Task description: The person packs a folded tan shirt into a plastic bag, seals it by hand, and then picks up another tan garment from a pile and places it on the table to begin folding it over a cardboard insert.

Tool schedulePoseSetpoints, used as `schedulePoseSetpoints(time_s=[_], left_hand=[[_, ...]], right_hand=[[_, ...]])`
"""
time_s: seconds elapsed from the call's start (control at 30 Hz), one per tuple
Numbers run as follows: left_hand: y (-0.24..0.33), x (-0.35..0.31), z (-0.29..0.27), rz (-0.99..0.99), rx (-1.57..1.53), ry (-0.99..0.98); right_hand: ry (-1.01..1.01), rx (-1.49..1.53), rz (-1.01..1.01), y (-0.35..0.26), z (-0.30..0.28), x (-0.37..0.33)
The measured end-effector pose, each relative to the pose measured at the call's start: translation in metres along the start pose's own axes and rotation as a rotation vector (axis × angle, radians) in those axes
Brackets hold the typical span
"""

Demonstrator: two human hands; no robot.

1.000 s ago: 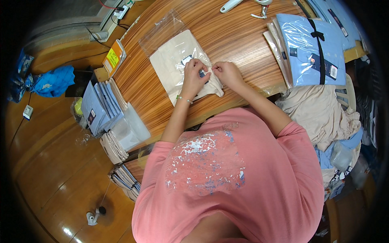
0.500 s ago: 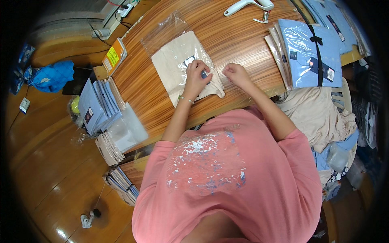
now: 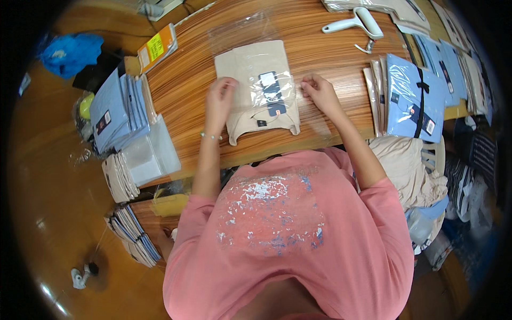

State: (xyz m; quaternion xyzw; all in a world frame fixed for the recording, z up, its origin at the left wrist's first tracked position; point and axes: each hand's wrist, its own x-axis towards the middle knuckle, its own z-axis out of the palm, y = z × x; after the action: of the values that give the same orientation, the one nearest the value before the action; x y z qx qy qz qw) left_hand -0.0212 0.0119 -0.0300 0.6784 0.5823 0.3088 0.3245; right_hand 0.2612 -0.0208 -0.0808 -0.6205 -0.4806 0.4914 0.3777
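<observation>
A folded beige garment (image 3: 248, 80) lies on the wooden table in a clear plastic bag (image 3: 242, 26), whose loose film spreads past the garment's far end. On the garment's right half rests a dark blue hang tag (image 3: 273, 95) with a white label; a small black tag (image 3: 262, 123) on a cord lies below it. My left hand (image 3: 220, 101) is at the left edge of the garment, fingers curled together and slightly blurred. Just right of the garment, my right hand (image 3: 320, 92) has its fingers pinched. What either hand holds, if anything, does not show.
A white lint roller (image 3: 354, 24) lies at the far right. Bagged blue shirts (image 3: 413, 98) are stacked at the right edge, more folded shirts (image 3: 114, 117) at the left, beside clear plastic sleeves (image 3: 157, 152). Loose beige cloth (image 3: 397, 165) covers a chair at right.
My left hand has lifted off the tag and moved to the garment's left edge, uncovering the tags. My right hand stays pinched at the right. The whole view has shifted slightly.
</observation>
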Motion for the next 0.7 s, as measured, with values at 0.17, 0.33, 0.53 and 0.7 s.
schedulePoseSetpoints(time_s=[0.17, 0.33, 0.53, 0.7], left_hand=[[-0.074, -0.008, -0.016, -0.495, -0.275, -0.073], [-0.079, -0.059, -0.016, -0.651, -0.503, -0.369], [-0.047, -0.127, -0.002, -0.755, -0.778, -0.262], [-0.064, -0.172, 0.007, -0.759, -0.842, -0.391]], right_hand=[[-0.190, 0.087, 0.224, -0.011, 0.039, 0.017], [-0.277, 0.201, 0.294, 0.006, 0.022, -0.014], [-0.370, 0.413, 0.456, 0.023, 0.005, -0.062], [-0.464, 0.353, 0.464, 0.042, -0.006, -0.094]])
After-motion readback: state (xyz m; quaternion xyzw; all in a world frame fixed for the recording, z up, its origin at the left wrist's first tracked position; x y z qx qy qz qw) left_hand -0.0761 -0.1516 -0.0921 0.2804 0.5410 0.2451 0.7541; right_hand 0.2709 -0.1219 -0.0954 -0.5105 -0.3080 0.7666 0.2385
